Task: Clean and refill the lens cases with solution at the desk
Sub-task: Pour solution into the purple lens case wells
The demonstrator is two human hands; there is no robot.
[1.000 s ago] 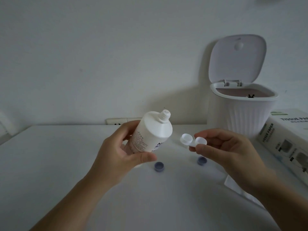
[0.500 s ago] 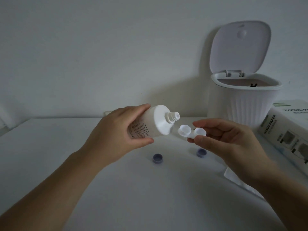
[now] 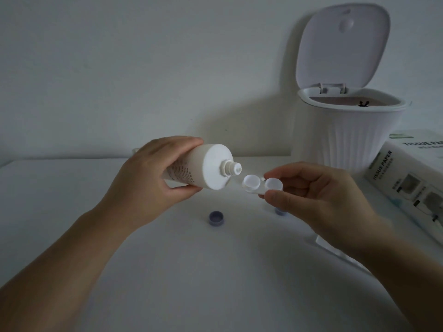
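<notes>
I've got the L hand (image 3: 153,180) wrapped round the white solution bottle (image 3: 203,167), fingers over the top, thumb underneath, bottle tipped nearly flat w/ its open nozzle (image 3: 232,169) aimed toward the R side. The R hand (image 3: 321,195) pinches the white lens case (image 3: 261,186) at its far cup, thumb in front, fingertips behind, both cups uncapped and facing up. The nozzle tip sits just above and just beside the near cup, close but I can't tell if it touches; no liquid I can make out. Below the two grips, on the white desk (image 3: 119,236), a purple cap (image 3: 216,218) lies under the bottle end, and a 2nd purple cap (image 3: 278,211) peeks out under the R thumb, mostly hidden. Past the R hand, a white ribbed bin (image 3: 354,142) stands w/ lid up, a tissue paper box (image 3: 412,178) just beside it.
</notes>
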